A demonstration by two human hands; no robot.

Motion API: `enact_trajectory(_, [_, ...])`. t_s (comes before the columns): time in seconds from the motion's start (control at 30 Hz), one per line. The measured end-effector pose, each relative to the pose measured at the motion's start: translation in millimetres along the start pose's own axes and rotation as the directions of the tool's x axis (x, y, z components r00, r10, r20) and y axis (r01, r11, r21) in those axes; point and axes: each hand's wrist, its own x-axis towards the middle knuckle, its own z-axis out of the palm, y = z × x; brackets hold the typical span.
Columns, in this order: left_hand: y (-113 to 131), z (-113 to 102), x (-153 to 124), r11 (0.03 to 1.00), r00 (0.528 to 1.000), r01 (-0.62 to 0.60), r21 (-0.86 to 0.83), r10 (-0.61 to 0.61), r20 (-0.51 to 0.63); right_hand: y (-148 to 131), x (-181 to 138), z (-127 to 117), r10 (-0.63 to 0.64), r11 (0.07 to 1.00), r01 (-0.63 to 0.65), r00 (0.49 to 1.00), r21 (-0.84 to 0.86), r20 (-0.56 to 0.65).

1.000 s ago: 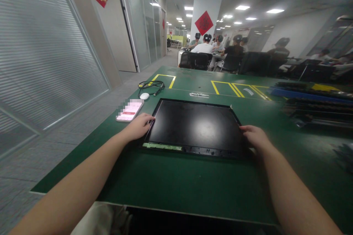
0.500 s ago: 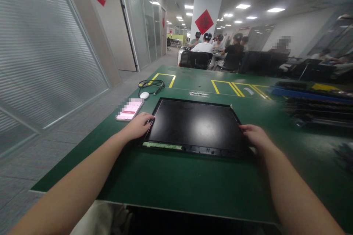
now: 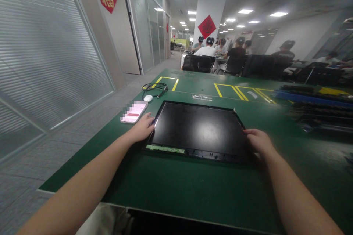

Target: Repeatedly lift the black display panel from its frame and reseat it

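A black LCD screen panel lies face up on the green table, a green circuit strip along its near left edge. At the panel's left edge is my left hand, fingers a little apart and the fingertips just off the frame; the thumb is close to the edge. My right hand pinches the right edge, thumb on top, its other fingers largely hidden.
Left of the panel lie a phone, a white oval case and a coiled black cable. Dark stacked parts sit at the right. Yellow tape marks the far side. Several people sit at tables beyond.
My left fingers have drawn back slightly from the panel's edge. My right hand keeps its place. The whole view has shifted a little as my head moved.
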Motion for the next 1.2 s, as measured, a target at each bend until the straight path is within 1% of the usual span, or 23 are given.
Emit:
enact_trajectory(0.27, [0,-7,1,0.996,1.000,0.014,-0.089,-0.013,0.010,1,2,-1,0.015,0.999,-0.015,1.000,0.036,0.005])
enact_trajectory(0.33, [2,-11,0,0.985,0.999,0.041,-0.168,-0.043,-0.008,1,2,0,0.016,0.999,-0.017,1.000,0.047,0.010])
enact_trajectory(0.37, [5,-13,-1,0.968,0.997,0.069,-0.241,-0.077,-0.024,1,2,0,0.020,0.998,-0.021,1.000,0.055,0.011])
enact_trajectory(0.4, [8,-15,-2,0.932,0.991,0.109,-0.345,-0.130,-0.039,1,2,0,0.024,0.998,-0.025,1.000,0.063,0.007])
enact_trajectory(0.43, [12,-17,-3,0.876,0.979,0.157,-0.455,-0.198,-0.043,1,2,0,0.027,0.997,-0.027,1.000,0.071,0.004])
enact_trajectory(0.47, [17,-19,-5,0.800,0.966,0.201,-0.565,-0.256,-0.019,0,1,1,0.028,0.997,-0.028,1.000,0.076,0.000])
enact_trajectory(0.53, [28,-23,-8,0.592,0.926,0.298,-0.749,-0.369,0.077,0,1,1,0.023,0.997,-0.023,1.000,0.070,-0.002])
enact_trajectory(0.57, [34,-24,-9,0.487,0.902,0.341,-0.804,-0.411,0.133,-1,1,1,0.019,0.998,-0.018,1.000,0.062,-0.005])
enact_trajectory(0.6, [39,-25,-10,0.395,0.888,0.356,-0.847,-0.425,0.176,-1,1,1,0.015,0.998,-0.014,1.000,0.054,-0.009])
enact_trajectory(0.63, [43,-25,-10,0.318,0.886,0.349,-0.882,-0.417,0.200,0,1,1,0.014,0.999,-0.014,1.000,0.050,-0.011])
enact_trajectory(0.67, [46,-25,-10,0.259,0.884,0.348,-0.901,-0.410,0.224,0,1,1,0.015,0.999,-0.014,1.000,0.052,-0.010])
enact_trajectory(0.73, [49,-23,-8,0.186,0.877,0.353,-0.917,-0.406,0.255,1,2,2,0.019,0.997,-0.019,1.000,0.070,0.002])
enact_trajectory(0.8, [49,-20,-6,0.141,0.870,0.364,-0.921,-0.404,0.282,3,3,4,0.023,0.996,-0.024,1.000,0.085,0.014])
enact_trajectory(0.97, [46,-13,-2,-0.012,0.890,0.345,-0.939,-0.314,0.331,3,3,6,0.014,0.996,-0.016,1.000,0.093,0.027])
enact_trajectory(1.03, [44,-12,-2,-0.033,0.889,0.336,-0.941,-0.321,0.328,1,1,6,0.015,0.996,-0.017,0.999,0.090,0.030])
enact_trajectory(1.07, [43,-11,-3,-0.021,0.879,0.334,-0.942,-0.354,0.319,0,1,6,0.015,0.996,-0.017,0.999,0.089,0.030])
enact_trajectory(1.13, [40,-10,-4,0.039,0.855,0.334,-0.942,-0.433,0.285,-1,-1,5,0.015,0.996,-0.017,1.000,0.090,0.021])
enact_trajectory(1.2, [39,-8,-5,0.095,0.846,0.330,-0.939,-0.471,0.250,-2,-2,5,0.013,0.995,-0.013,1.000,0.095,0.007])
